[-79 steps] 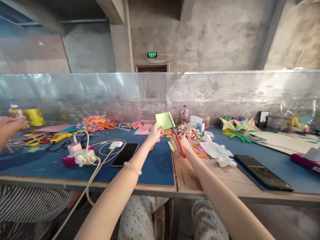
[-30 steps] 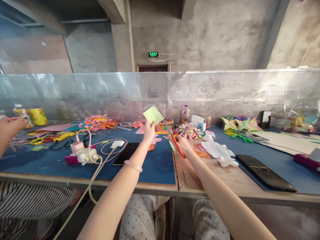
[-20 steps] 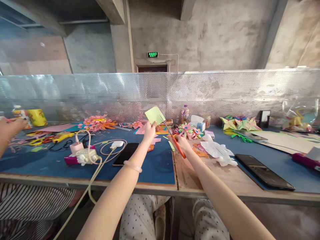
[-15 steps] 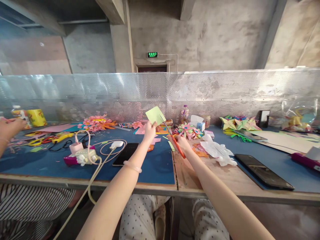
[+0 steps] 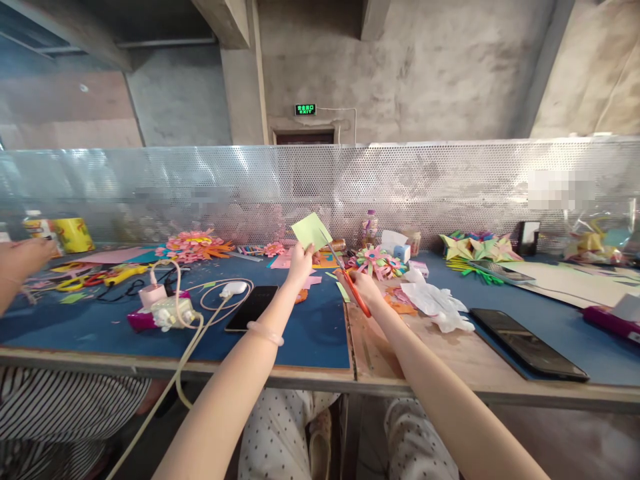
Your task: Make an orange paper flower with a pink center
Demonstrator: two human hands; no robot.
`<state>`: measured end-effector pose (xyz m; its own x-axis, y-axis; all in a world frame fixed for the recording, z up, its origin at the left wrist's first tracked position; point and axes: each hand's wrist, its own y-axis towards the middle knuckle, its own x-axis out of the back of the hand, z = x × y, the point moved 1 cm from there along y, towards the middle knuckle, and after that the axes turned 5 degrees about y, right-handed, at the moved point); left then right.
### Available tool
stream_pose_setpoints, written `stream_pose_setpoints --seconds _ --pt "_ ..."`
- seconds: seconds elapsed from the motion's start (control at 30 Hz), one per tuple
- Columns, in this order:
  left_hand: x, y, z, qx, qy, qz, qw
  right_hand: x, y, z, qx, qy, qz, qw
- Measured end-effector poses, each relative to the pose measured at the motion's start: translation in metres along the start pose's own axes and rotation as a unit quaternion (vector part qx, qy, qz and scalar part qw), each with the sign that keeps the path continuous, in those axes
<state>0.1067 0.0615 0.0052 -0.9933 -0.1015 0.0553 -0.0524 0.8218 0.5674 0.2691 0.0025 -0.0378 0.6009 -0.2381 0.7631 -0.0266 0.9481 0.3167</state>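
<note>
Pinched between the fingers of my left hand (image 5: 301, 263) is a light green sheet of paper (image 5: 309, 230), raised above the table. My right hand (image 5: 367, 288) is closed around the orange handles of a pair of scissors (image 5: 356, 292). The scissor blades point up and to the left, reaching the paper's right edge; whether they have cut in is too small to tell. Behind my right hand lies a cluster of pink and green paper flowers (image 5: 380, 261). Narrow green paper strips (image 5: 343, 291) lie on the table between my hands.
A power strip (image 5: 173, 312) with a white cable and a black phone (image 5: 253, 308) lie at left. Crumpled white tissue (image 5: 437, 303) and another phone (image 5: 527, 343) are on the right. A co-worker's hand (image 5: 27, 260) is at far left. A perforated metal screen (image 5: 320, 180) stands behind.
My hands, the green paper and the scissors look almost unmoved. At far left, the co-worker's hand has shifted slightly.
</note>
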Motion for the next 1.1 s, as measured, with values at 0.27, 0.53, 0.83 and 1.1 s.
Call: stream_pose_setpoints --seconds 0.27,0.53,0.83,1.1 --pt "0.0 0.001 0.006 0.024 -0.006 0.025 0.999 0.004 0.001 0.001 0.0 0.007 0.013 1.0" --pt "-0.001 0.0 0.017 0.074 -0.025 0.046 0.996 -0.004 0.003 -0.004 -0.028 -0.005 0.033 0.999" --pt "-0.009 -0.004 0.027 0.123 -0.045 0.05 0.99 -0.001 0.008 -0.003 -0.054 -0.017 0.043 0.998" --pt "-0.01 -0.006 0.036 0.154 -0.061 0.051 0.985 0.001 0.008 -0.002 -0.059 -0.03 0.045 0.997"
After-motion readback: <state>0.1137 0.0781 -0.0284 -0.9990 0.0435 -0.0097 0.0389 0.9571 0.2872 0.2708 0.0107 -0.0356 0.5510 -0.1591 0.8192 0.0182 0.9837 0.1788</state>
